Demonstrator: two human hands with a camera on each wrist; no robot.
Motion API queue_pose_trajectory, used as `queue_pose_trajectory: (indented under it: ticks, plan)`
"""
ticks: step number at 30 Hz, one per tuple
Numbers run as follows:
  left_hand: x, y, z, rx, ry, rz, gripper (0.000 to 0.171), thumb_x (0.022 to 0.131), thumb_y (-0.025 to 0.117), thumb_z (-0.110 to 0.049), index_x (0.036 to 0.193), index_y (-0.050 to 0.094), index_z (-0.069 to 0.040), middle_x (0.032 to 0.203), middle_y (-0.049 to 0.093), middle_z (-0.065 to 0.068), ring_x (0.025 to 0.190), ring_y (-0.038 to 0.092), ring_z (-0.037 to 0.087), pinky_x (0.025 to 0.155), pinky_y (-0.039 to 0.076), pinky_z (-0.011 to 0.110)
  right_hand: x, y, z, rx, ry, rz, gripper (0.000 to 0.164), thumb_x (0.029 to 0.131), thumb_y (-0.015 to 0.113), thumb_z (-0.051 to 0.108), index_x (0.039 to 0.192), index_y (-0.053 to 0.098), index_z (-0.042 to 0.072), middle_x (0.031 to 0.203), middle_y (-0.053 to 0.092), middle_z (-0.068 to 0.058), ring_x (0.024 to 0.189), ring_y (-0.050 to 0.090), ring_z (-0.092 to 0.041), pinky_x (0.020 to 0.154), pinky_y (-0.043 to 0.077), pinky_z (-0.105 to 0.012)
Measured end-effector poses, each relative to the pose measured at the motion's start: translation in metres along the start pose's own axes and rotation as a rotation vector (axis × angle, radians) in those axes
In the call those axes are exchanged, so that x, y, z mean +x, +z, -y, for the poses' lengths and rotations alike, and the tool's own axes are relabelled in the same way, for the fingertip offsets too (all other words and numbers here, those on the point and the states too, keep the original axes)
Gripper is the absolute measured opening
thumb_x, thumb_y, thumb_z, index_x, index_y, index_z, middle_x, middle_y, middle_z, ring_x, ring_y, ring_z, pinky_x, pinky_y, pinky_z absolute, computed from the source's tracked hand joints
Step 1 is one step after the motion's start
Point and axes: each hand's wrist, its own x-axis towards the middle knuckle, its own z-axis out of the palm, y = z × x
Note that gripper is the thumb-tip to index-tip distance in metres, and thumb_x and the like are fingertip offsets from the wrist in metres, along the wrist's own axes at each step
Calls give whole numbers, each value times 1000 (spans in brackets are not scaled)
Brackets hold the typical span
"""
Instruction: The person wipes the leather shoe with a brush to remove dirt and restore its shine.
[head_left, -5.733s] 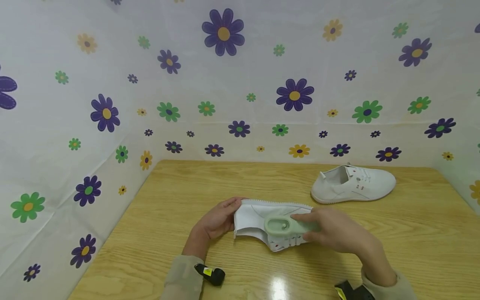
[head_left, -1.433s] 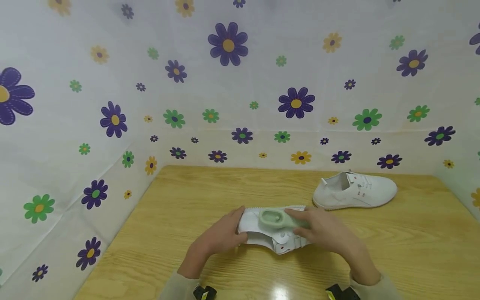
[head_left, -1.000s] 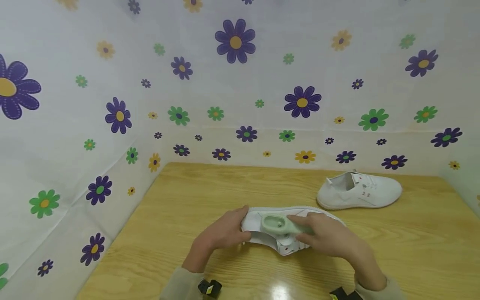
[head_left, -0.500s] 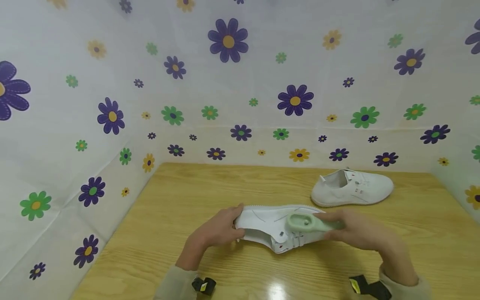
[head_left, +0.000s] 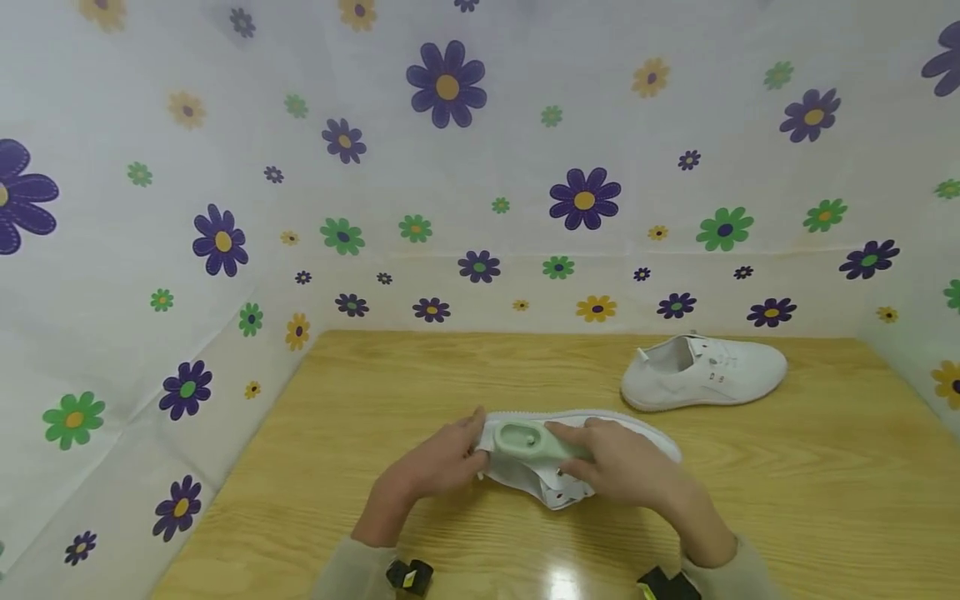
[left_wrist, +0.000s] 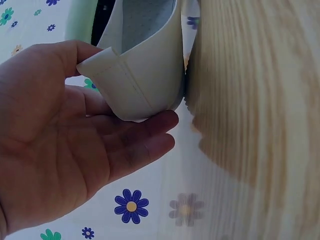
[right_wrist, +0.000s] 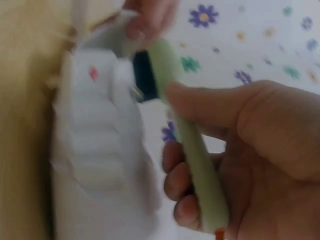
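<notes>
A white lace-up shoe [head_left: 558, 493] lies tipped on its side on the table, its opening toward me and its toe to the right. My left hand [head_left: 435, 458] holds its heel [left_wrist: 135, 85], the thumb at the collar and the fingers beneath. In my right hand [head_left: 630, 467] is the handle of a pale green scrubbing brush [head_left: 517, 440]. Its dark bristles [right_wrist: 145, 77] face the shoe's upper side near the heel, close to my left fingers. The brush head and right hand hide part of the shoe's side in the head view.
A second white shoe [head_left: 735, 375] stands upright at the back right of the wooden table [head_left: 390, 375]. A flower-patterned white sheet [head_left: 517, 125] encloses the table at the back and sides.
Over the last half second the brush and right hand have swept left, from the laced front of the shoe to its heel. The left hand keeps its hold; the other shoe stays put.
</notes>
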Motion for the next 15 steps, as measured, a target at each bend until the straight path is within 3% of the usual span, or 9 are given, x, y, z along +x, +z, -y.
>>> queue_pose_trajectory:
  ticks: [3,5,8,15]
  plan:
    - [3,2,-4,3,-10,1,68,97,42,-17,153,14,10,159,24,23,125,48,23,103,39,42,-18,-20,-21,77,30,40,50,93,69,24,140,57,12,106,68,-9,78,52,-12,72,47,-33]
    - [4,2,-4,7,-21,-6,68,97,41,-19,153,15,10,160,21,22,133,39,22,107,35,43,-33,-33,-38,125,40,51,49,93,69,25,138,59,10,118,68,-12,90,58,-14,80,51,-38]
    - [6,2,-4,4,-35,-14,68,96,40,-20,153,16,9,161,20,21,134,38,21,107,34,43,-52,-49,-62,167,58,56,48,92,70,26,136,61,8,130,64,-11,104,58,-17,88,51,-42]
    - [8,4,2,-29,-47,-23,67,98,38,-22,154,16,8,160,24,19,129,40,21,103,35,43,-78,-67,-97,193,181,57,52,93,70,25,138,58,5,121,66,-10,97,58,-20,83,52,-48]
